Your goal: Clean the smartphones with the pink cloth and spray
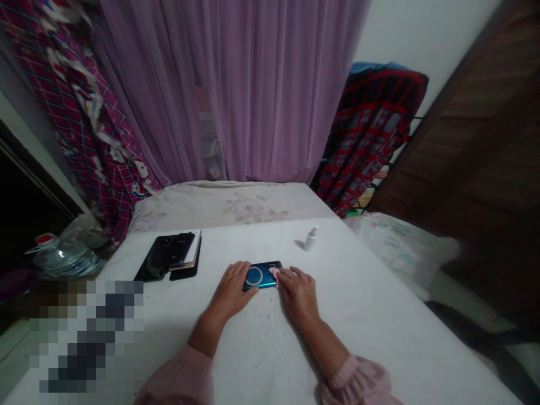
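A blue smartphone (pixel 266 280) lies flat on the white table, its back facing up with a pale ring on it. My left hand (pixel 234 288) grips the phone's left end, fingers on the far edge and thumb on the near one. At the other end, my right hand (pixel 298 292) presses a small pink cloth (pixel 275 273) against the phone's back, close to the camera area. Its fingers are bunched over the cloth and partly hide that end of the phone.
A small white spray bottle (pixel 310 239) stands beyond my right hand. Dark phones and cases (pixel 175 253) are stacked at the left of the white table (pixel 261 360). A large water bottle (pixel 63 256) stands off its left side. Purple curtains (pixel 270 90) hang behind.
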`<act>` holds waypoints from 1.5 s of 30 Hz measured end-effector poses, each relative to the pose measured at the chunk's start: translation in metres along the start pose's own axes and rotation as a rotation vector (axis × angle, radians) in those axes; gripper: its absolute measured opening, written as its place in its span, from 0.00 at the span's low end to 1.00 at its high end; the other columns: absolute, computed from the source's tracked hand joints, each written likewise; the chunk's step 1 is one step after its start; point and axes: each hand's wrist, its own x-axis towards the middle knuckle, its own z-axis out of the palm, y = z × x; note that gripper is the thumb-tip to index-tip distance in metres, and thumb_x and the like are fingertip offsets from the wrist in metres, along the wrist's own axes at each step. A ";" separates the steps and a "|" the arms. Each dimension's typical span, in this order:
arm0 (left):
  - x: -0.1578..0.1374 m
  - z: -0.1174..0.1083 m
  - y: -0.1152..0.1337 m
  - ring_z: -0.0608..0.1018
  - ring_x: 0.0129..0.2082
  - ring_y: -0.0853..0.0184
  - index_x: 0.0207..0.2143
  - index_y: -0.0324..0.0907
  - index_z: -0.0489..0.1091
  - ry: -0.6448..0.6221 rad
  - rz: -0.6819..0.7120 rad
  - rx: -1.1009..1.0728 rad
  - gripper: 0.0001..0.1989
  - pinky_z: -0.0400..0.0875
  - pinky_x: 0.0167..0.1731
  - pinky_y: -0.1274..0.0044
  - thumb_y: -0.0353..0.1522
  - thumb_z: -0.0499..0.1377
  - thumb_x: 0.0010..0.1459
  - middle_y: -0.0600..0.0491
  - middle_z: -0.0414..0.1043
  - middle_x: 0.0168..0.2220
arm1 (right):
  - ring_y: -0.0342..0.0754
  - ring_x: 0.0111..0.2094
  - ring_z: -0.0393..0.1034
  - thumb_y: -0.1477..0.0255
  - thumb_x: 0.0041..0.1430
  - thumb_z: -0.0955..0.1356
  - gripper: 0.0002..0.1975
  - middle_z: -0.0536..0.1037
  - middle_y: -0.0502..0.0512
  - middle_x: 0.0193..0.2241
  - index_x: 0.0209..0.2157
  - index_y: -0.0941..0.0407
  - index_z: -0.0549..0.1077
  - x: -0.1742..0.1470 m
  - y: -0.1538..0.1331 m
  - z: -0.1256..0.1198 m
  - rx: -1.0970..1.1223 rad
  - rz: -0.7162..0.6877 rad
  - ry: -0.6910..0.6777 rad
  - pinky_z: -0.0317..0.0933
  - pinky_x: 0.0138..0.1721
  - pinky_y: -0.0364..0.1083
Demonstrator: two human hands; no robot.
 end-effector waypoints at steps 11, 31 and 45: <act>0.000 0.003 -0.007 0.63 0.62 0.54 0.60 0.40 0.58 0.011 0.037 -0.011 0.29 0.54 0.62 0.58 0.40 0.58 0.58 0.42 0.63 0.60 | 0.50 0.44 0.66 0.69 0.60 0.69 0.11 0.80 0.50 0.44 0.44 0.45 0.77 0.004 -0.007 -0.002 0.012 -0.188 0.026 0.51 0.43 0.50; 0.001 0.000 -0.011 0.62 0.62 0.54 0.61 0.41 0.58 -0.015 0.047 -0.059 0.30 0.53 0.62 0.59 0.38 0.59 0.57 0.43 0.61 0.62 | 0.50 0.43 0.68 0.70 0.60 0.70 0.10 0.80 0.49 0.44 0.44 0.46 0.78 0.004 0.012 -0.012 -0.008 -0.146 0.026 0.52 0.43 0.50; -0.001 -0.017 0.006 0.65 0.60 0.54 0.58 0.38 0.62 -0.059 -0.018 -0.075 0.27 0.60 0.59 0.61 0.36 0.59 0.57 0.42 0.64 0.59 | 0.48 0.42 0.72 0.71 0.59 0.68 0.12 0.81 0.50 0.41 0.44 0.46 0.78 0.019 0.011 -0.007 0.071 0.023 -0.022 0.58 0.44 0.46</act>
